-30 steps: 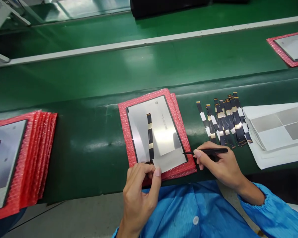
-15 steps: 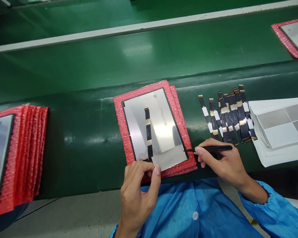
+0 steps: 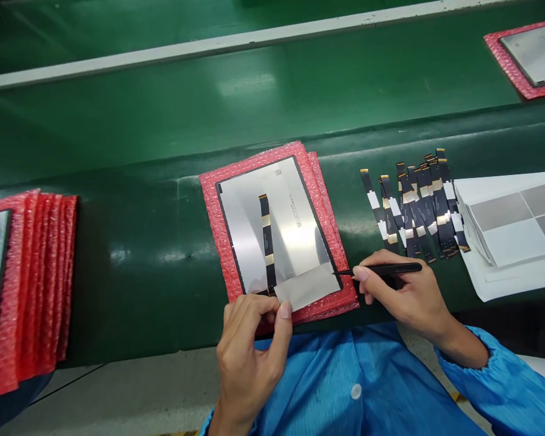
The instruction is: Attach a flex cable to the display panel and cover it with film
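The left hand is curled at the near edge of the panel, thumb and fingertips pinching the near left corner of a grey film that lies across the panel's near end. The right hand grips black tweezers between thumb and forefinger, held nearly level, with the tip touching the film's right edge at the panel's near right corner.

The panel is a silvery sheet with a dark border, lying flat and turned slightly, with small print near its far right corner. A black flex cable with gold pads runs down its middle from far to near, its near end meeting the film. Under the panel is a small pile of red bubble wrap, the lower sheets peeking out on the right.

All this rests on a green belt. Just right of the panel, beyond the right hand, lie loose cables, fanned and overlapping. Right of them is a stack of white sheets bearing grey squares. At the left edge sits a thick stack of wrapped panels. On the far right, well apart, another panel lies on red wrap. A white rail crosses the far side. Blue sleeves show at the near edge.
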Tool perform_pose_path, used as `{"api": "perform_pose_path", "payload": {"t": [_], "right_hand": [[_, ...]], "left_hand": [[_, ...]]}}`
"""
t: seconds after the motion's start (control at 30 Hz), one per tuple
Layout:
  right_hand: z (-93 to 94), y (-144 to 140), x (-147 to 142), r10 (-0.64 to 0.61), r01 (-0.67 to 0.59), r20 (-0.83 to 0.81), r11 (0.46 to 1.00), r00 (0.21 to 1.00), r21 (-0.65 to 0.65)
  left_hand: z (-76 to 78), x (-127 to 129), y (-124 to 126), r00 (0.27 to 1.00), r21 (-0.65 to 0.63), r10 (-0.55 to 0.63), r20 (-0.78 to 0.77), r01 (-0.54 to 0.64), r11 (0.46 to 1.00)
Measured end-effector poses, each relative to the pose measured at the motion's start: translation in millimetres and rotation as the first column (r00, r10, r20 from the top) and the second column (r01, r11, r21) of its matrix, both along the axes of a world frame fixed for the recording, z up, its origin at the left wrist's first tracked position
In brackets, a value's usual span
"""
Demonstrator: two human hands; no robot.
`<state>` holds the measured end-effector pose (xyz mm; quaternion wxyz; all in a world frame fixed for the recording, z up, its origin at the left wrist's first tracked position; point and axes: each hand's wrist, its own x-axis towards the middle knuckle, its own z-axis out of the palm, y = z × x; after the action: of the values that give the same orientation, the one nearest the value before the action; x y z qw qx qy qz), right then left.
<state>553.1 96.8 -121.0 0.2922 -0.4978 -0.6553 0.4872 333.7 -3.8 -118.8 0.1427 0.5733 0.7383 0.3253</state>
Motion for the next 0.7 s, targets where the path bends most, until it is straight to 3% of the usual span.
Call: {"api": "perform_pose_path", "payload": {"t": [0.7], "right_hand": [[1.2, 0.7, -1.8, -0.052, 0.051, -0.016, 0.998, 0.999, -0.045]], "left_hand": [[-0.1, -0.4, 0.6, 1.0, 0.002, -0.012, -0.004, 0.012, 1.0]]}}
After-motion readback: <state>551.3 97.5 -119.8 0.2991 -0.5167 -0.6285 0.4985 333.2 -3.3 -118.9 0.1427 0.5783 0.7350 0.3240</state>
